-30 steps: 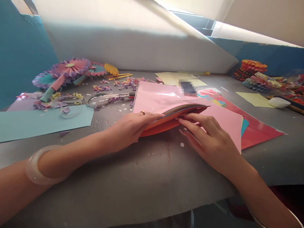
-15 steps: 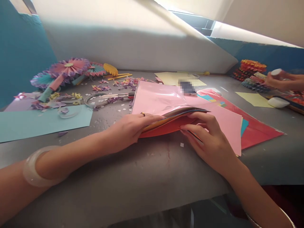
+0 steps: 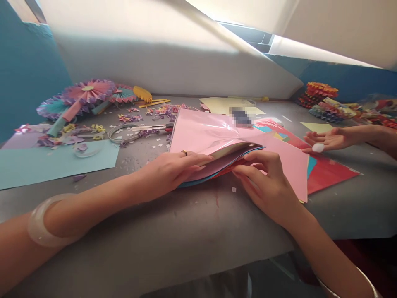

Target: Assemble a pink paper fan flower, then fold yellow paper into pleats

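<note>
Right in the middle of the table (image 3: 155, 248): a fat paper pack (image 3: 198, 130), pink on top, under shiny clear plastic; bent up along the near edge into an open mouth, with pink, blue and red sheets showing in layers; mouth facing near, edge running left to right from one hand to the other; as for the long side of the pack, cannot tell, with so much bent or hidden.

At the left end of that edge, touching: the left hand (image 3: 167, 169), fingers closed on the pack and pointing right, across the mouth; at the right end, also touching: the right hand (image 3: 266, 182), finger and thumb tips pinching the sheet edges and pointing left; so no nearer hand, both on the paper; from the right fingertips, most of the pack to the left and far; how many sheets in the pinch, cannot tell.

Just right of the pack: a pink sheet (image 3: 290, 169) on top of a red sheet (image 3: 331, 178); over the far part of the red, another person's hand (image 3: 333, 140), palm up, with a small white thing (image 3: 318, 147) by the fingers; left of the pack: scissors (image 3: 151, 128), a grey ring (image 3: 114, 139), and a blue sheet (image 3: 99, 155); far left: paper fans (image 3: 89, 97).
</note>
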{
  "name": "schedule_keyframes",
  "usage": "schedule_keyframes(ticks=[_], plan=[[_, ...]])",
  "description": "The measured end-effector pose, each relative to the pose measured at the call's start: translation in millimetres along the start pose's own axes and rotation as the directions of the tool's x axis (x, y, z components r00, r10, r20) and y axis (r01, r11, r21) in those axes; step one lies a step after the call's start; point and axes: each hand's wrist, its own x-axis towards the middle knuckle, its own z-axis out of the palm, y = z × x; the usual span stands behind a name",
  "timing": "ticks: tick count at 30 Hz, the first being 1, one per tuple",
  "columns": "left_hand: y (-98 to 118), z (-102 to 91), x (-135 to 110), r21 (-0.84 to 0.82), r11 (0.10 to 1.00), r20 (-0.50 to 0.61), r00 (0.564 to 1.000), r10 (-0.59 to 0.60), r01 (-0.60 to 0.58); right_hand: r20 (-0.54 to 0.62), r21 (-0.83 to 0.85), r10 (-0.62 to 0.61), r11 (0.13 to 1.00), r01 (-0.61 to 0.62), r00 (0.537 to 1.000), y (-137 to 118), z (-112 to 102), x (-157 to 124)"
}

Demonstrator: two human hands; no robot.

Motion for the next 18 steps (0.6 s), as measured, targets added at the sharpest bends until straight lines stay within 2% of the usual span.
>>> schedule_keyframes(ticks=[6, 9, 11, 13, 14, 15, 18], plan=[[-0.6, 1.2, 0.6, 0.036, 0.996, 0.026, 0.997, 0.075, -0.076, 0.058, 0.084, -0.021, 0.996, 0.016, 0.998, -4.5, -3.1, 4.7], [-0.2, 1.3, -0.4, 0.065, 0.996, 0.037, 0.997, 0.064, -0.066, -0.042, 0.105, 0.043, 0.994, -0.039, 0.998, 4.3, -22.6, -1.2], [-0.5, 1.4, -1.4, 0.073, 0.994, 0.055, 0.996, 0.076, -0.080, -0.186, -0.078, 0.156, 0.982, -0.173, 0.970, 25.7, -42.7, -16.7], [-0.7, 1.4, -1.9, 0.078, 0.993, 0.074, 0.994, 0.079, -0.085, -0.262, -0.359, 0.205, 0.886, -0.293, 0.943, 58.6, -62.8, -40.6], [-0.7, 1.4, -1.9, 0.079, 0.994, 0.079, 0.994, 0.075, -0.081, -0.219, -0.442, 0.226, 0.844, -0.303, 0.949, 77.0, -71.0, -53.6], [-0.6, 1.2, -1.7, 0.079, 0.994, 0.083, 0.994, 0.071, -0.078, -0.173, -0.478, 0.201, 0.839, -0.261, 0.964, 95.0, -77.3, -65.8], [0.2, 0.5, -0.8, 0.077, 0.994, 0.085, 0.993, 0.077, -0.084, -0.079, -0.432, 0.163, 0.884, -0.181, 0.983, 135.4, -84.7, -88.5]])
